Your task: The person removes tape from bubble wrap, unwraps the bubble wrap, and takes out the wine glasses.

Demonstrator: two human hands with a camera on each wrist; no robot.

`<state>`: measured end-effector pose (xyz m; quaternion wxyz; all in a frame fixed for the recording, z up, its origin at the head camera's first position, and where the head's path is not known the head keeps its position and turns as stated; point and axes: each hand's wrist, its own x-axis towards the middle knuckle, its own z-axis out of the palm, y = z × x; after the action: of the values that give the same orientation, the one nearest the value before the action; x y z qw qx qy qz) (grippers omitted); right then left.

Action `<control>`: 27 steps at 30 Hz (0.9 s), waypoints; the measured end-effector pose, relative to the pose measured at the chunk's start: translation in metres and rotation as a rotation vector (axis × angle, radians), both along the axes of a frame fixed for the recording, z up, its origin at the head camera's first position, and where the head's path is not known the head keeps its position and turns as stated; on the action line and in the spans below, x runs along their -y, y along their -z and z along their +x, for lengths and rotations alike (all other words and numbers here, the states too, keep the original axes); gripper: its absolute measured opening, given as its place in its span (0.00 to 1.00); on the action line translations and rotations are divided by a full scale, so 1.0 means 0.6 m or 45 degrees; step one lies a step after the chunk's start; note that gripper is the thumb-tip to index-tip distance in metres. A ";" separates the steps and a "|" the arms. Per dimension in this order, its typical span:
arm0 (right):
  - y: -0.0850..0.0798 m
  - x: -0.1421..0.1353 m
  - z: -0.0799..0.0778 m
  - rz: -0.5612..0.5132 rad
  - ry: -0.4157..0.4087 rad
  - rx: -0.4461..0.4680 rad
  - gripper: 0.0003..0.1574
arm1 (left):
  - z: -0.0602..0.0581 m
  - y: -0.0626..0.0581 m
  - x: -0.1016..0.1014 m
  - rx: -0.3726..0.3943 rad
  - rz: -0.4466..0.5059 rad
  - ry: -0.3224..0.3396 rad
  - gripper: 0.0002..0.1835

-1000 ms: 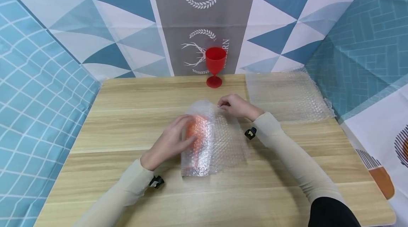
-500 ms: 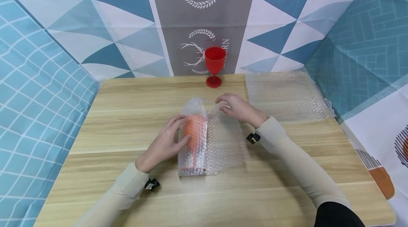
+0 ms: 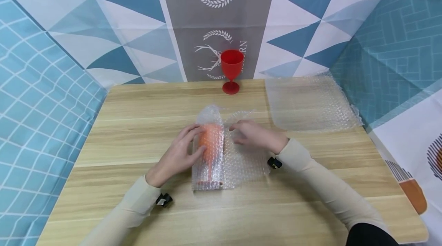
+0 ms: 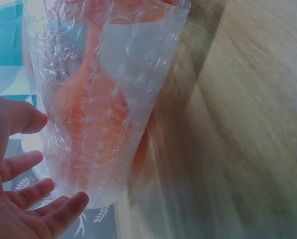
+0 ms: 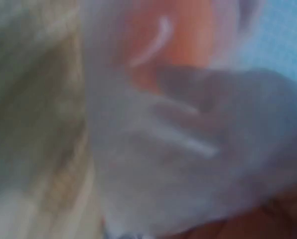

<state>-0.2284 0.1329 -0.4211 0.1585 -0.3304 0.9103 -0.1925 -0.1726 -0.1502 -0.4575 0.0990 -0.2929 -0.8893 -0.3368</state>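
An orange goblet (image 3: 210, 142) lies on its side, seen through bubble wrap (image 3: 243, 167) folded over it, its bowl away from me and its foot toward me. My left hand (image 3: 177, 155) rests at the left side of the wrapped bowl, fingers spread and lightly bent; in the left wrist view its fingertips are right at the wrap's edge. My right hand (image 3: 255, 135) is at the far part of the loose flap right of the goblet, its thumb apart from its fingers. In the right wrist view the blurred film partly veils this hand.
A red goblet (image 3: 232, 70) stands upright at the table's back edge. Another sheet of bubble wrap (image 3: 304, 104) lies flat at the back right. The wooden table (image 3: 138, 123) is bounded by patterned cloth walls at the back and sides.
The wrapped goblet has shifted slightly left along with my left hand, then stayed put. My right hand has let go of the wrap's far edge and moved toward me over the flap.
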 end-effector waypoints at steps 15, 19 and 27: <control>0.048 0.014 0.031 0.157 -0.067 -0.054 0.31 | -0.032 -0.058 0.005 0.113 0.060 -0.014 0.31; 0.052 0.012 0.030 0.137 -0.075 -0.073 0.29 | -0.048 -0.086 0.007 0.072 0.039 -0.005 0.34; 0.059 0.006 0.029 0.111 -0.082 -0.085 0.30 | -0.069 -0.140 0.015 -0.137 -0.070 -0.034 0.34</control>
<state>-0.2111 0.1295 -0.4566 0.1484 -0.3587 0.9114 -0.1365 -0.2140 -0.1591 -0.3733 0.1430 -0.3013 -0.8955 -0.2948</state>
